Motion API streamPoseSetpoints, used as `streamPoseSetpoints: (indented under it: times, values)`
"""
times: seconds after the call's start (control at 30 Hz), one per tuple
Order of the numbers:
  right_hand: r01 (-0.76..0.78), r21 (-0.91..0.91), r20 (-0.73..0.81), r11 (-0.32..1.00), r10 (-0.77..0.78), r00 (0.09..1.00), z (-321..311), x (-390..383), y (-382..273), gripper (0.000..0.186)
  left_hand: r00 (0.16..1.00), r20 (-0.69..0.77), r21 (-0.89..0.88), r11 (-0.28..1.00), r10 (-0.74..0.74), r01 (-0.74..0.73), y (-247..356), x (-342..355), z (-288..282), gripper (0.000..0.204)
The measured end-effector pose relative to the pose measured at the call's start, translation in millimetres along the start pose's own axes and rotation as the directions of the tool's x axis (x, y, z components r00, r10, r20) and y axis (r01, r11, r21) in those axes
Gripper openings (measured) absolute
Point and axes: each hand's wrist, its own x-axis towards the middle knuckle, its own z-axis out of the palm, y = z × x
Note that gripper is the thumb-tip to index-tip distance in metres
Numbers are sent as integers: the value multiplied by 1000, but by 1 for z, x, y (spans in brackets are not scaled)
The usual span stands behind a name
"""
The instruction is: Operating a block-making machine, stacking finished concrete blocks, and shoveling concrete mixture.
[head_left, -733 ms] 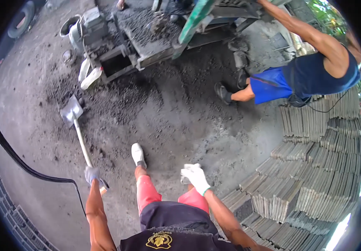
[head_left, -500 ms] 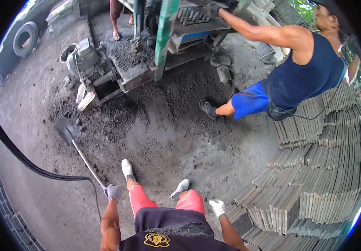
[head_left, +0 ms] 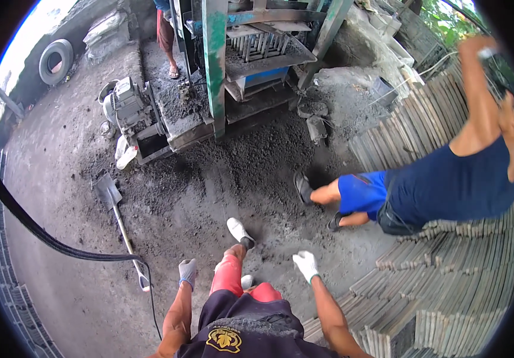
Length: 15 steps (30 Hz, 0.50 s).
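Note:
My left hand (head_left: 188, 272), in a pale knitted glove, is curled closed with nothing in it. To its left lies a shovel (head_left: 124, 234) with a grey blade, a light shaft and a white grip, apart from the hand. My right hand (head_left: 306, 264), in a white glove, hangs over the floor beyond my right thigh. Its fingers look loosely folded, and I see nothing held. Dark crumbly material (head_left: 233, 161) covers the floor ahead of my feet.
A green-framed machine (head_left: 214, 65) stands ahead, with a motor (head_left: 127, 104) at its left. A co-worker in blue shorts (head_left: 361, 192) stands at right by stacked flat slabs (head_left: 448, 286). Someone's bare leg (head_left: 167, 45) shows behind the machine. A black hose (head_left: 48, 235) curves in from the left.
My left hand has let go of the shovel, which now lies on the floor. My legs have stepped. The co-worker has drawn back from the machine, an arm now raised at the right.

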Motion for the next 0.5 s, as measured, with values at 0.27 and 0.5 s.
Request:
streamPoseSetpoints:
  times: [0.27,0.5]
  values:
    - [-362,550,312,752,216,925,-34,107,-98,23,993,-20,3,994,113,-113,65,74,87,22]
    - [-494,45,424,868,431,796,-27,92,-10,26,942,76,71,940,328,-333,180,126,170,26]
